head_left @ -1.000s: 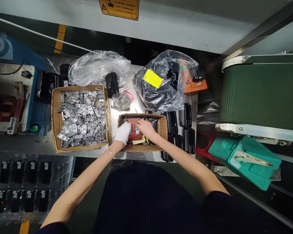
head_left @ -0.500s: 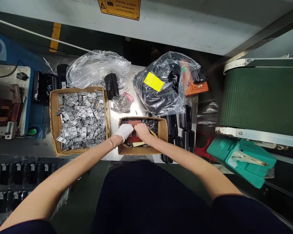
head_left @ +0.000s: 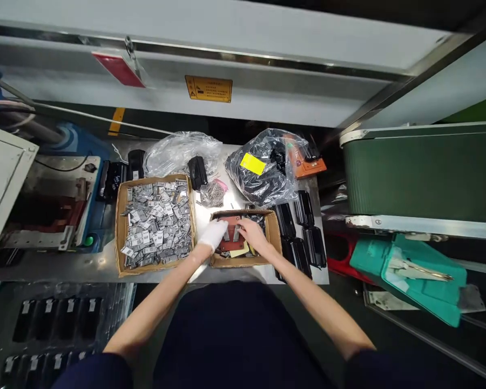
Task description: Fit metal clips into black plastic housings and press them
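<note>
Cardboard box (head_left: 272, 232); gloved left hand (head_left: 213, 233), bare right hand (head_left: 251, 232) grip red block (head_left: 232, 237).

The left hand (head_left: 213, 234) wears a white glove; the right hand (head_left: 251, 233) is bare. Both rest on a reddish-brown block (head_left: 231, 237) in a brown cardboard box (head_left: 274, 233). Left of them lie silver-grey metal pieces (head_left: 156, 222); right of them, black casings (head_left: 303, 232).

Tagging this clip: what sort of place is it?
Likely a factory assembly bench: a green conveyor belt, a cardboard box of small metal parts, and a yellow warning label on the machine housing behind.
</note>
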`<state>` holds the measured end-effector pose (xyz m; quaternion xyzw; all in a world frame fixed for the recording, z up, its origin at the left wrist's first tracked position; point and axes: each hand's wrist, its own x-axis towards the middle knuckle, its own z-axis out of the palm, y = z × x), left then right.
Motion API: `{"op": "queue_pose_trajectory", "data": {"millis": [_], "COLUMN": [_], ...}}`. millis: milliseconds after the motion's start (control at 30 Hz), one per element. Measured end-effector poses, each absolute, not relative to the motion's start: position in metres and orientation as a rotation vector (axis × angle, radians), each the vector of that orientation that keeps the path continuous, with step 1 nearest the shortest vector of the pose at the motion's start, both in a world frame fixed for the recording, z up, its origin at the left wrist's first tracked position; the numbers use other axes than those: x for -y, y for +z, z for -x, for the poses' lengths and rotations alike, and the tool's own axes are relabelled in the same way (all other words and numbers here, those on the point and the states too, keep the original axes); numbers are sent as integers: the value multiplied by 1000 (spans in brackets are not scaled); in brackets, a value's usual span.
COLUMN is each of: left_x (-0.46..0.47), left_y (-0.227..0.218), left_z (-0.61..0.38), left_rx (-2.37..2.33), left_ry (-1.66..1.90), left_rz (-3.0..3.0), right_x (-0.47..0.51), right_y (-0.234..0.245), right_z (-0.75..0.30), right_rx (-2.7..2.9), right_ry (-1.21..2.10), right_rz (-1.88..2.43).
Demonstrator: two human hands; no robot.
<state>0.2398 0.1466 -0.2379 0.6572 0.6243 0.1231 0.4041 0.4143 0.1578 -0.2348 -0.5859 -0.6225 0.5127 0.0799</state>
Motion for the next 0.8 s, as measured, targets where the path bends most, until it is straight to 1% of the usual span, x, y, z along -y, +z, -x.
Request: {"op": "queue_pose_trajectory", "data": {"millis": [100,233,367,433,533,600,700,800], "left_x": [-120,-83,-61,-55,-51,-50,-52,-59], "left_y": [-207,-174,-155,-151,-150,-154,-167,-189], "left_z": [-219,-199,-177,-162,-134,-114,-88,-66], "left_rx": [-1529,-1547,-1477,-1461,-1496,-1533,-1572,-1617], "left_ry": [663,1094,1367,1441,1516,1537,1470,1341], "left_rz": [-1451,-1037,-807,-773,-739,-733,-783,-851], "right_x": [-124,-102,-109,-114,-119,-119,-116,-113], "right_y": [-202,-165,-134,-120,-108,-109,-126,-155], "right_z": [-421,-387,-333,-307,-275,-257,-229,-200], "right_rx": [1376,880,216,15,64,115,224,321], "right_ry": [1650,1860,2194,2296,2336,2345,2366,2333], "right_rz": [1571,1284,1001,914,828,794,877,1036]}}
